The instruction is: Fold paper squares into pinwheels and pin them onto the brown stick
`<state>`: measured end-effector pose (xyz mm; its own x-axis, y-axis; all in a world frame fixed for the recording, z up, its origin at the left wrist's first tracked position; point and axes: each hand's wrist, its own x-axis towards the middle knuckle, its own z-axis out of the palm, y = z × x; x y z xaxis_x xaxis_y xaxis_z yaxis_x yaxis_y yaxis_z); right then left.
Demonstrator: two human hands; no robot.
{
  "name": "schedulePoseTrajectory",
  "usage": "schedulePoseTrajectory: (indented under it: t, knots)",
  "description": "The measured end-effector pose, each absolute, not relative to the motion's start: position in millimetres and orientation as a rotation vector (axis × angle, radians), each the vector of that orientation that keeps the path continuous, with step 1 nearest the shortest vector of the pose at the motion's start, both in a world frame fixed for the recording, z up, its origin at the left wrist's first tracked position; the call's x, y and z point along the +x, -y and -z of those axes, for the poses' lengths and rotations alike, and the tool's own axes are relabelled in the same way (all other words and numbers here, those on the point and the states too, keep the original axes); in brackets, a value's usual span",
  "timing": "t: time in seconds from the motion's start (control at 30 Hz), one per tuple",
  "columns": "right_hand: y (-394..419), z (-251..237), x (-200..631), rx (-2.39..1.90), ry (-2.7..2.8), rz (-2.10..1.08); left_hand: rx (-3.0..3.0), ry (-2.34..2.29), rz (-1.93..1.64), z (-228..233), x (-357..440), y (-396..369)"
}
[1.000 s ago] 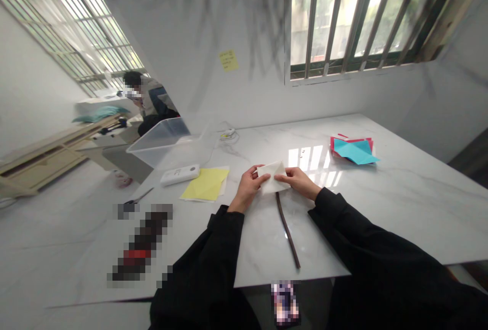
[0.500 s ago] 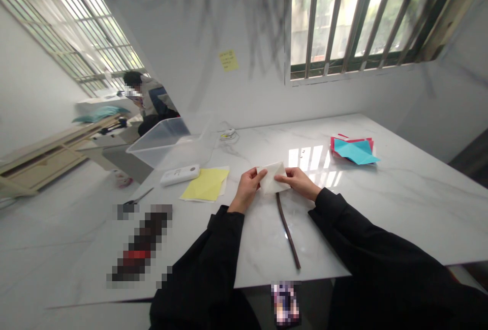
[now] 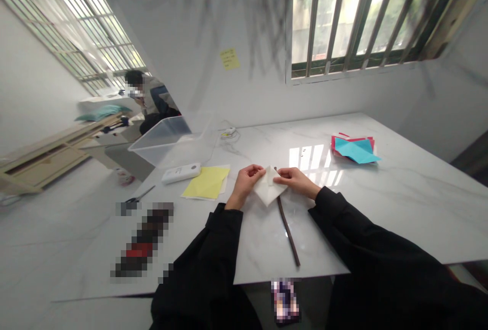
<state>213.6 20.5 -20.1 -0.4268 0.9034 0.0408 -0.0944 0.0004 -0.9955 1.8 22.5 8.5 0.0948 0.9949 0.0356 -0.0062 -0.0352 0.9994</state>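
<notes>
The folded white paper sheet point(image 3: 268, 190) is hanging point-down just above the white marble table point(image 3: 381, 203), over the far end of a thin dark brown stick point(image 3: 287, 231). The left hand point(image 3: 246, 180) and right hand point(image 3: 295, 180) are pinching its upper corners. A yellow paper sheet point(image 3: 207, 182) is lying nearby to the left.

Yellow paper point(image 3: 207, 182) lies flat on the table point(image 3: 400, 192), a white remote point(image 3: 181, 173) touching its far-left corner. Beyond the remote stands a clear bin point(image 3: 163, 139). Scissors point(image 3: 139, 197) sit left of the yellow paper; red and blue sheets point(image 3: 354, 149) lie well right.
</notes>
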Motion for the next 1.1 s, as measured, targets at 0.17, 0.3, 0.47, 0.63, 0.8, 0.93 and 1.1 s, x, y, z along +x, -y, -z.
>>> schedulePoseTrajectory:
  t: [0.17, 0.3, 0.47, 0.63, 0.8, 0.93, 1.1]
  knots:
    - [-21.6, 20.1, 214.5, -0.893, 1.379, -1.547, 1.244, -1.058, -1.086, -11.7, -0.1, -20.0]
    - [-19.8, 17.7, 215.5, -0.888, 1.435, -1.576, 1.223, -1.085, -1.074, -13.3, 1.1, -18.3]
    - [-20.7, 18.4, 215.9, -0.934, 1.411, -1.487, 1.118, -1.094, -1.156, -9.0, 2.3, -21.9]
    - [-22.3, 20.7, 215.9, -0.903, 1.346, -1.520, 1.006, -1.051, -1.259, -9.1, 1.2, -24.7]
    - [-18.9, 17.4, 215.1, -0.914, 1.171, -1.500, 1.026, -0.998, -1.260, -12.4, 1.9, -22.4]
    - [-16.2, 14.3, 214.0, -0.922, 1.151, -1.472, 1.014, -0.977, -1.247, -13.6, 3.4, -20.5]
    - [-17.7, 16.6, 212.1, -0.961, 1.102, -1.447, 0.974, -0.944, -1.202, -17.9, 1.1, -18.4]
